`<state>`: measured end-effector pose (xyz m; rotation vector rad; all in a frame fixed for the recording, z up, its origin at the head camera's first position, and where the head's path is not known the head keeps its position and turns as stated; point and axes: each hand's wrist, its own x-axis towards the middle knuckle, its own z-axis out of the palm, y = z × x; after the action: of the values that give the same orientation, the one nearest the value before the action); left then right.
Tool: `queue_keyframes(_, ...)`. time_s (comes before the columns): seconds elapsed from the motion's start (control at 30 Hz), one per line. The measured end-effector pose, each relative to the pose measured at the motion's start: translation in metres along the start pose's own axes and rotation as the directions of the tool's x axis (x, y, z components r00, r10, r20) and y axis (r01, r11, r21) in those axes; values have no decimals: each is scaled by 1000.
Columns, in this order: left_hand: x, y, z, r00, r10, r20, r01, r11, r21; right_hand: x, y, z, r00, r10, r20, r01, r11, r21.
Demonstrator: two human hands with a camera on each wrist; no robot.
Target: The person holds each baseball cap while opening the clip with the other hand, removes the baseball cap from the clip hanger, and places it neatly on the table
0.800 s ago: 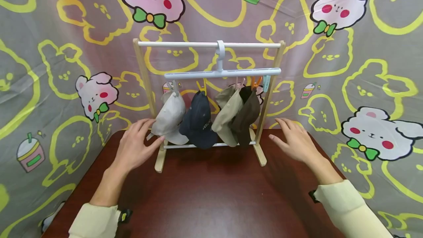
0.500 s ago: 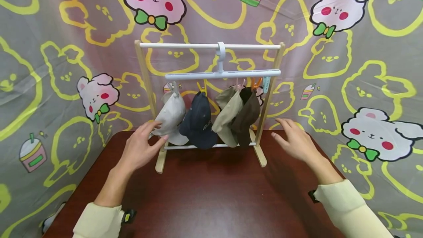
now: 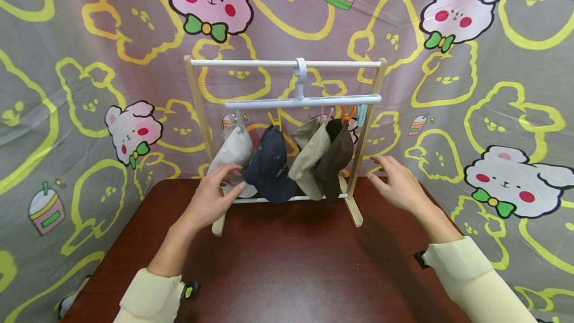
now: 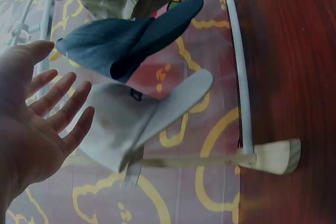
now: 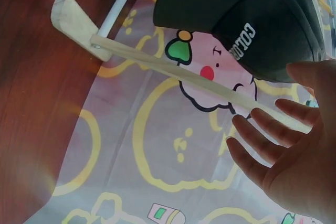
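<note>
While the left hand (image 3: 211,202) holds its fingers loosely parted before the pale grey baseball cap (image 3: 235,147), gripping nothing, contact unclear from here, the right hand (image 3: 399,186), equally empty and relaxed, hovers beside the clothes rack (image 3: 353,209). That cap hangs leftmost under the pale blue hanger (image 3: 269,103); then navy cap (image 3: 267,158), khaki cap (image 3: 309,163), dark brown cap (image 3: 337,156). One hard tug could pop its clip (image 3: 239,121) or set the row swinging, since a single hook (image 3: 301,70) carries everything! And look: the right wrist view catches white lettering (image 5: 244,40) on the dark brown cap, unseen in the head view.
</note>
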<state>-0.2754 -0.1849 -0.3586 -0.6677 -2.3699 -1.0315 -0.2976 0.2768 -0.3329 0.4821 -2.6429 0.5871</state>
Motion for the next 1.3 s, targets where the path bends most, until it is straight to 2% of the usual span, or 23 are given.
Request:
queue_keyframes(0.23, 9, 11, 15, 999, 27, 31, -25, 998, -61, 8, -8, -5, 998, -52, -32, 54, 996, 72)
queue_keyframes(0.6, 24, 30, 38, 994, 61, 92, -50, 992, -116, 26, -16, -9, 994, -80, -80, 88, 991, 99)
queue_keyframes(0.83, 33, 44, 49, 991, 79, 106, -63, 987, -147, 33, -22, -11, 994, -61, -92, 74, 987, 144)
queue_keyframes(1.07, 45, 58, 62, 982, 108, 153, -81, 982, -172, 43, -32, -15, 986, -64, -152, 90, 982, 165)
queue_keyframes(1.3, 55, 74, 75, 971, 118, 208, -79, 979, -190, 52, -42, -18, 990, -36, -140, 60, 984, 169)
